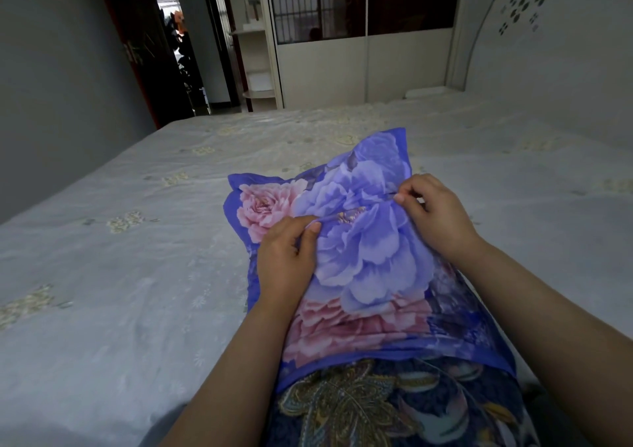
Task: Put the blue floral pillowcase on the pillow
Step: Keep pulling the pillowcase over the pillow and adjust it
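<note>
The blue floral pillowcase (363, 258), printed with large purple and pink flowers, lies plump on the bed (120, 258) in front of me. The pillow inside it is hidden by the fabric. My left hand (287, 258) pinches a fold of the fabric near the case's middle, thumb against fingers. My right hand (435, 206) pinches the same seam farther right, near the case's right edge. The near edge of the case rests against my patterned clothing (394, 409).
The bed has a pale grey sheet with faint flower prints. A white headboard (548, 52) stands at the right. A wardrobe with dark panels (366, 35) and an open doorway (178, 52) lie beyond the bed's far side.
</note>
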Available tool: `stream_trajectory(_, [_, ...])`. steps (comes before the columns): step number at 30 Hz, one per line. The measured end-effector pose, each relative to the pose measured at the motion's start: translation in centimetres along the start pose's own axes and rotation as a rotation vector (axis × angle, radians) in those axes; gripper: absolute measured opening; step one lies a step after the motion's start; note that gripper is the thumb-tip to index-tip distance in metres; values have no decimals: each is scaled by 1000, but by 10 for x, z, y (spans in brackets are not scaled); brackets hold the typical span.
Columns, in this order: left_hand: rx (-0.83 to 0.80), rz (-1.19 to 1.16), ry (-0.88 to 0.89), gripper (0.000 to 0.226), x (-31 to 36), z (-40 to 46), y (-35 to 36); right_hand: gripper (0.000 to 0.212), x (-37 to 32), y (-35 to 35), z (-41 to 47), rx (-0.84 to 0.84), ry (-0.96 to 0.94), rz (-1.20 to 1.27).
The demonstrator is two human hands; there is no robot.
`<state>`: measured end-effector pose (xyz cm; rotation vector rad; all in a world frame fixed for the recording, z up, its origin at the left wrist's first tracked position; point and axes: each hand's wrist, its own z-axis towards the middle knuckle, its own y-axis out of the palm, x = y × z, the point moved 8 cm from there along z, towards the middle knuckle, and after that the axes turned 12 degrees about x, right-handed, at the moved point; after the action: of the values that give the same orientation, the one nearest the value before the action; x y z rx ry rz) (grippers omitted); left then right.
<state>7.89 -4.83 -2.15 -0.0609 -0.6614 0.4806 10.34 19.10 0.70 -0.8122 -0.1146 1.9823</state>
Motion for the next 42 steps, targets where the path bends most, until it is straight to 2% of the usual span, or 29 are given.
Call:
stream_trajectory(4, [-31,316,206,32,8,1,10,20,-9,0,-1,41,49,-59])
stream_trajectory(7, [-52,408,298,30,33,14,27,30,-31,15,-9,4,40,17])
stream_trajectory(10, [-16,374,316,20,48,21,37,29,-42,28,-19,-98,21,101])
stream_trajectory(13, [-27,270,349,6,52,7,36,30,-20,27,-23,-238,11,88])
stream_trajectory(15, [-60,197,329,8,54,1,36,37,-3,23,-30,-278,-62,46])
stream_trajectory(18, [-70,139,335,9,61,-1,40,38,17,12,-35,-163,-87,46])
stream_trajectory(21, [-71,214,415,4,63,-5,46,35,25,-3,-46,115,144,129])
stream_trajectory(24, [-78,229,306,21,47,1,49,32,10,-12,-80,443,324,146])
stream_trajectory(26, [-162,170,109,27,32,14,51,38,4,-18,-99,590,406,189])
stream_trajectory(27, [-185,151,63,29,28,22,53,41,4,-19,-104,625,441,218])
stream_trajectory(29, [-208,222,170,40,40,43,64,44,4,-22,-106,649,458,255])
stream_trajectory(31, [-321,281,292,47,57,60,93,41,-6,-23,-102,624,392,291])
stream_trajectory(32, [-417,262,296,47,62,66,111,39,-12,-24,-99,590,336,303])
stream_trajectory(35, [-688,161,139,36,61,74,149,34,-21,-27,-95,473,157,254])
stream_trajectory(39, [-795,196,191,30,74,82,164,38,-28,-28,-96,382,86,191])
stream_trajectory(41, [-869,111,81,30,80,84,170,40,-35,-29,-96,374,90,193])
stream_trajectory(42, [-900,30,-31,30,81,84,172,41,-37,-30,-96,376,112,214])
